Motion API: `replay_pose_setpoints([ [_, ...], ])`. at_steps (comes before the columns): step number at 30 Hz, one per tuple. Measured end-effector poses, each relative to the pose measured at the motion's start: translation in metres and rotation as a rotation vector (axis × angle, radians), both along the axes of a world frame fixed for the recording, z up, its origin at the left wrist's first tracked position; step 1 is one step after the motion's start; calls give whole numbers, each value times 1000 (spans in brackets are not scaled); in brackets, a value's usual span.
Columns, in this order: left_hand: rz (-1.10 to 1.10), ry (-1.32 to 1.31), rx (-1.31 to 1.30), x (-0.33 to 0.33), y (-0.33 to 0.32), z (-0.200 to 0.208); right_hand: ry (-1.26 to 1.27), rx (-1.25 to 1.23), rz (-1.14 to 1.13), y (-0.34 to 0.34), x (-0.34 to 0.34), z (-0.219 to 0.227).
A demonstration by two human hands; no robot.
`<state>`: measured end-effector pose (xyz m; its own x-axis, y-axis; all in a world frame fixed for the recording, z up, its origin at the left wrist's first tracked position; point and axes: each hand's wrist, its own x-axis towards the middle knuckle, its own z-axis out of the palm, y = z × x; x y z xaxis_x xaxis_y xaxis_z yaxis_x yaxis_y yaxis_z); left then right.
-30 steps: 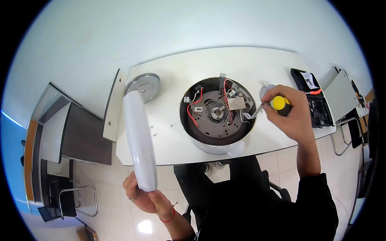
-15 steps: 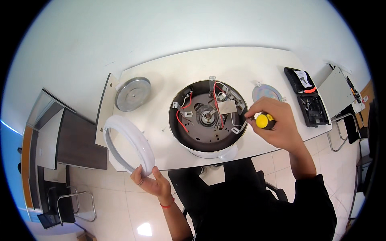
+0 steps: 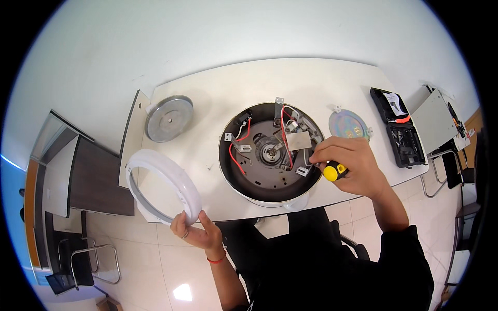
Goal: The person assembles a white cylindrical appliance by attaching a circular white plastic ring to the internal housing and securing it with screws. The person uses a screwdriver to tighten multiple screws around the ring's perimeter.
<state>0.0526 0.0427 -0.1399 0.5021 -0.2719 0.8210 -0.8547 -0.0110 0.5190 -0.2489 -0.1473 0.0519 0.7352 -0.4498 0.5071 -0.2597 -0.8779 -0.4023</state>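
Your left fingers (image 3: pixel 180 226): clamped on the near end of a glossy white plastic-looking ring (image 3: pixel 180 179), tilted; a slack pinch could drop it. Your right fingers (image 3: pixel 336 149): closed around a yellow-and-black handled tool (image 3: pixel 334 171), beside a round, dark-lined metal housing (image 3: pixel 233 177) on the white, smooth worktop (image 3: pixel 233 78); a slip could snag thin red wires (image 3: pixel 237 159).

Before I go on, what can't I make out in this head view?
All in the head view:
- Yellow-and-black tool: tip too small to discern; grip partly behind the right hand.
- Whatever lies under the pale plate: covered by it.
- Round housing: underside hidden by its own body.
- Pieces in the black tool case: too small to identify.
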Motion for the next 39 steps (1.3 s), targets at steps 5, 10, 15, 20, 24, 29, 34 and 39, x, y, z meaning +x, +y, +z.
replay_pose_setpoints([
  [5, -10, 9, -16, 1, 3, 6, 12, -60, 20, 0, -1, -1],
  [10, -52, 22, -55, -12, 9, 33, 19, -83, 1, 3, 0, -2],
  [15, -150, -15, -121, -32, 11, 75, 11, -101, 9, 3, 2, 1],
  [20, -153, -108, -125, -46, 14, 110, 25, -76, 8, 1, 1, -2],
  [24, -213, -171, -86, -61, 14, 146, 58, -28, 3, 3, 3, -1],
  [29, -333, -195, -5, -82, 8, 184, 71, 110, 28, 5, -5, -3],
  [34, -448, -171, 59, -106, -5, 198, 55, 161, 53, 6, -14, -6],
  [39, -535, -61, 64, -124, -24, 200, 75, 222, 58, 7, -18, -4],
])
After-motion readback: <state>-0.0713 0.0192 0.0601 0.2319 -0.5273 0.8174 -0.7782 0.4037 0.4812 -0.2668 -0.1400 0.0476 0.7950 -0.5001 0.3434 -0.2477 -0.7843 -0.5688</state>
